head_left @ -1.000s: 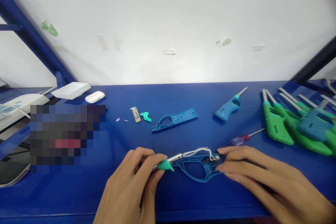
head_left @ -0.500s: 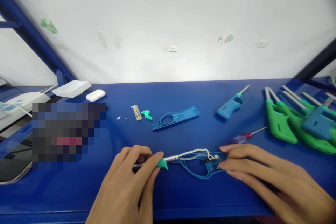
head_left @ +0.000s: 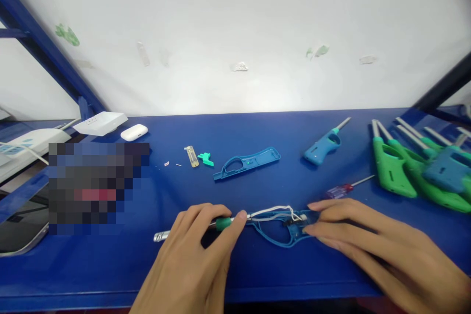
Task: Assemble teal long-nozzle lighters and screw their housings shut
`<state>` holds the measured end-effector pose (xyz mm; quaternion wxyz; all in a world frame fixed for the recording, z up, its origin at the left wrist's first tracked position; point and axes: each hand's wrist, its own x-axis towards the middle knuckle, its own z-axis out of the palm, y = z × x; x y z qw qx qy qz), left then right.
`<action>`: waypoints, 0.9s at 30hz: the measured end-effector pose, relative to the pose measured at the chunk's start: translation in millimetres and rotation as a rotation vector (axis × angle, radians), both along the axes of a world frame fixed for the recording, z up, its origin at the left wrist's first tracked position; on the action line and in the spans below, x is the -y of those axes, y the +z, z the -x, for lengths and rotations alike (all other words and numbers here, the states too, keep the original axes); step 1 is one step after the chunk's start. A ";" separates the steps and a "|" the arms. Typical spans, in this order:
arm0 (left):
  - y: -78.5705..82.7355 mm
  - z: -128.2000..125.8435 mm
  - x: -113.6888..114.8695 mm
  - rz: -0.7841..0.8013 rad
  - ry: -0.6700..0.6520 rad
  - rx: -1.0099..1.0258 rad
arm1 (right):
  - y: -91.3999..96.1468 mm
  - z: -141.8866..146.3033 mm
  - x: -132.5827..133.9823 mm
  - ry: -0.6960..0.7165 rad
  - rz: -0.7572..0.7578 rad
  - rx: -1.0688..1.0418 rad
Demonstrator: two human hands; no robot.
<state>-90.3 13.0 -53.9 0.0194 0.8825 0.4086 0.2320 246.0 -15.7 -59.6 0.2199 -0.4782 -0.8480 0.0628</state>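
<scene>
An opened blue lighter half-shell [head_left: 281,228] with white wires lies on the blue table [head_left: 257,265] near the front edge. Its metal nozzle tube [head_left: 162,236] with a green collar [head_left: 222,223] points left. My left hand [head_left: 195,260] pinches the tube at the green collar, thumb and fingers closed round it. My right hand [head_left: 371,250] holds the shell's rear end down, fingers together and pressed on it. A second blue half-shell [head_left: 248,163] lies further back, with a small green trigger piece [head_left: 206,159] and a clear part [head_left: 191,156] to its left.
A red-handled screwdriver [head_left: 344,188] lies just beyond my right hand. A whole blue lighter [head_left: 324,146] and a pile of green and blue lighters [head_left: 415,167] sit at right. A white earbud case [head_left: 134,132], a white box [head_left: 100,123] and a blurred patch are at left.
My left hand has slid the green collar along the metal tube toward the shell. The tube's tip now sticks out to the left of my hand. The right hand stays put.
</scene>
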 end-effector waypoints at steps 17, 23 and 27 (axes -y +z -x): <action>-1.9 0.7 -1.2 -0.008 0.026 0.045 | 0.9 -5.9 1.1 0.080 -0.018 0.019; -5.1 3.2 -2.9 0.003 -0.032 0.069 | -1.8 -8.2 4.0 0.079 -0.030 0.057; -5.3 2.1 -3.1 0.015 -0.029 0.077 | -7.5 -11.7 4.9 0.084 -0.036 0.074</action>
